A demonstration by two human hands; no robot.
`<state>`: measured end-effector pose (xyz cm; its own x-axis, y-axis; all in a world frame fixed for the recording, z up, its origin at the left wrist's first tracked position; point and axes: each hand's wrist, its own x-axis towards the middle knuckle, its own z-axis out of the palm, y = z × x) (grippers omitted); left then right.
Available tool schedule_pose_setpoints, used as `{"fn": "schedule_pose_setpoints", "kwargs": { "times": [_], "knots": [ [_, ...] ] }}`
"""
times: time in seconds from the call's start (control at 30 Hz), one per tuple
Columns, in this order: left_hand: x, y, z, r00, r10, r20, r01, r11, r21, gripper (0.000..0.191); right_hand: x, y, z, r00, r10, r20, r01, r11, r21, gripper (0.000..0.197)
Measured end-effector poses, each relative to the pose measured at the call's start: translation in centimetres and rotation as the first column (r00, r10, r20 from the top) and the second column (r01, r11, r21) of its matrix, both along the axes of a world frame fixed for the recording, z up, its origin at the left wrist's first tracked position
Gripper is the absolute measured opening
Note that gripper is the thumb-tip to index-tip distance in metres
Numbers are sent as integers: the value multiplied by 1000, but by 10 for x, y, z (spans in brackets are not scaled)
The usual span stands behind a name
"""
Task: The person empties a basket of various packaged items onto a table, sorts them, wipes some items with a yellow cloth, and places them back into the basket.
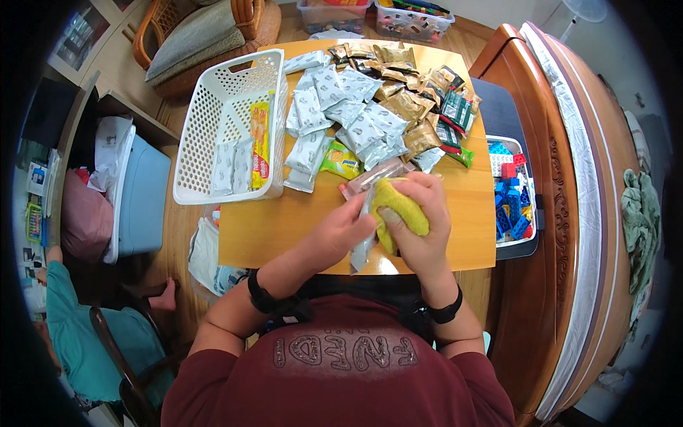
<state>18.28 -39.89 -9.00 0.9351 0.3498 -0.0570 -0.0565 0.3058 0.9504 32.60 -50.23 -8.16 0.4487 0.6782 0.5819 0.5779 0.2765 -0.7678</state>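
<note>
Over the near part of the wooden table [299, 229], my left hand [339, 227] pinches a silver packet [360, 259], which hangs down at the table's front edge. My right hand [429, 208] is closed around a bunched yellow-green cloth [400, 211], pressed against the packet's side. Just beyond my hands lies a pinkish clear wrapper [376, 179], partly covered by them. A green-and-yellow snack packet [341, 160] is beside it. Farther off are a heap of silver packets [331, 88] and a heap of gold-brown packets [408, 107], with dark green packets [458, 112] at its right.
At the table's left stands a white perforated basket [205, 112] holding silver packets [233, 168] and a yellow-red packet [260, 144]. A bin of toy bricks [509, 187] sits right, beside a carved wooden bed frame [555, 267]. A person in teal [106, 341] sits at left.
</note>
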Motion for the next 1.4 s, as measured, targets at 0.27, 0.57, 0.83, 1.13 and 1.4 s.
{"fn": "schedule_pose_setpoints", "kwargs": {
  "times": [0.27, 0.57, 0.83, 1.13, 1.4],
  "knots": [
    [-4, 2, 7, 970, 242, 38, -225, 942, -249, 45, -4, 1, -6, 998, 55, 34, -53, 997, -55, 41],
    [-73, 119, 74, 846, 513, 145, -533, 802, 270, 54, 13, -27, -26, 989, 120, -85, -135, 971, -199, 36],
    [-120, 182, 38, 523, 777, -349, 163, 311, 936, 68, 32, -42, -29, 976, -23, -218, -13, 986, -165, 30],
    [-16, 47, 19, 963, 269, -34, -60, 335, 940, 40, 50, -60, -37, 918, -163, -362, 91, 974, -209, 30],
    [39, 32, -44, 925, 361, -119, 9, 291, 957, 49, 42, -64, -35, 955, -124, -270, 73, 979, -193, 30]
  ]
}}
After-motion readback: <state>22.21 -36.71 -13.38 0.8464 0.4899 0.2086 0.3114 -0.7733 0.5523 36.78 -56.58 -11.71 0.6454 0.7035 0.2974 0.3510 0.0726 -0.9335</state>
